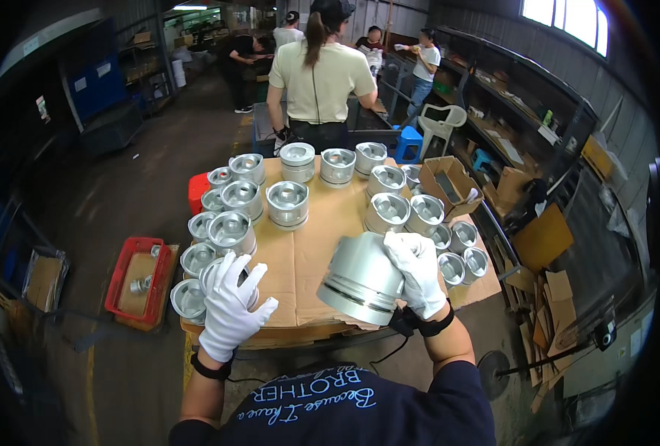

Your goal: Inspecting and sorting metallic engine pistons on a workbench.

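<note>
A large silver piston (363,278) hangs tilted above the front of the cardboard-covered table, its ring grooves toward the lower left. My right hand (417,271), in a white glove, is closed on its right side. My left hand (235,305), also gloved in white, has its fingers spread in front of a piston at the table's left edge. That piston is partly hidden, and whether the fingers touch it I cannot tell. Beside the left hand stand a smaller piston (189,299) and a larger piston (231,232). Several more pistons line both sides and the far end.
An open cardboard box (450,186) sits at the table's right. A red crate (117,290) with a few metal parts is on the floor at left. Across the table a person (322,74) stands facing away; others work farther back. Shelving (493,141) runs along the right wall.
</note>
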The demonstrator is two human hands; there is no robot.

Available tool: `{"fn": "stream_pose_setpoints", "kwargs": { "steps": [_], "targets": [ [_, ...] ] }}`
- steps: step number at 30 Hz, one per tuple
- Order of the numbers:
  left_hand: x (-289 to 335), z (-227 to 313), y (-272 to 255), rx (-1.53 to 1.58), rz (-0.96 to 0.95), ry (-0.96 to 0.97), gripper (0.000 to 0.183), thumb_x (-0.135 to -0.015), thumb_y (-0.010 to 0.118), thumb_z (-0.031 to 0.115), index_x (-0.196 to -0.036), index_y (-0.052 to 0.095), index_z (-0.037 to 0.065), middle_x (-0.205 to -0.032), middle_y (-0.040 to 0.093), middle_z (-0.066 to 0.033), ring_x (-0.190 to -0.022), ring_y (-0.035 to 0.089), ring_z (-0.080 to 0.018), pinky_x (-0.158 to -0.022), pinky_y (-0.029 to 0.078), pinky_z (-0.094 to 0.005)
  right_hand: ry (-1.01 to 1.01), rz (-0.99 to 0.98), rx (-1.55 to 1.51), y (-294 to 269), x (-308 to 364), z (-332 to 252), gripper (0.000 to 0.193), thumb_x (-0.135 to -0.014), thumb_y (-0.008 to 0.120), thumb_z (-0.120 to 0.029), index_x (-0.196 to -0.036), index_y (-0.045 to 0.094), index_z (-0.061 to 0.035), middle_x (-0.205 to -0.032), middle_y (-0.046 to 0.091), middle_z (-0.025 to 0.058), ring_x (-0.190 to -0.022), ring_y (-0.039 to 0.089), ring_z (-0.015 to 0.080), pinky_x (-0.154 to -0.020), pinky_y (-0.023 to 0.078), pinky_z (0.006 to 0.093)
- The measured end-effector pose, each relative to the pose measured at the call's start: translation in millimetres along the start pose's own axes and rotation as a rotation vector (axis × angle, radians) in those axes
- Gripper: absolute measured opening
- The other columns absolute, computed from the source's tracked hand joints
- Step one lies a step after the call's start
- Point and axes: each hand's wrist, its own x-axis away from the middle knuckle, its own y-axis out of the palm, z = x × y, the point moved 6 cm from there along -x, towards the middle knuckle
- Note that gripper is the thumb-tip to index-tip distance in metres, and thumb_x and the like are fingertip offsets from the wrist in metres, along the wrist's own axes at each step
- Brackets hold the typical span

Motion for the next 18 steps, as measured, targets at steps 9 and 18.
{"fn": "stream_pose_setpoints", "kwargs": {
  "steps": [9,18],
  "targets": [
    [0,-31,30,0.061,-0.183,-0.032,0.059,-0.07,0.079,0.038,-0.12,0.068,0.009,-0.131,0.056,-0.0204,-0.127,0.046,-0.0429,-0.107,0.034,-0.0532,-0.075,0.119,0.014,0,24,-13,0.036,-0.094,0.069,-0.016,-0.061,0.058,-0.0077,-0.06,0.051,-0.0078,-0.055,0.036,-0.0006,-0.05,0.027,0.0206],
    [-7,-35,31,-0.076,-0.223,0.024,0.068,-0.068,0.078,0.045,-0.121,0.065,0.005,-0.129,0.058,-0.0172,-0.126,0.047,-0.0389,-0.107,0.032,-0.054,-0.024,0.358,-0.679,0,48,32,0.043,-0.1,0.056,-0.039,-0.11,0.064,0.0015,-0.1,0.07,0.0124,-0.087,0.068,0.0191,-0.081,0.057,0.0337]
  ]
}}
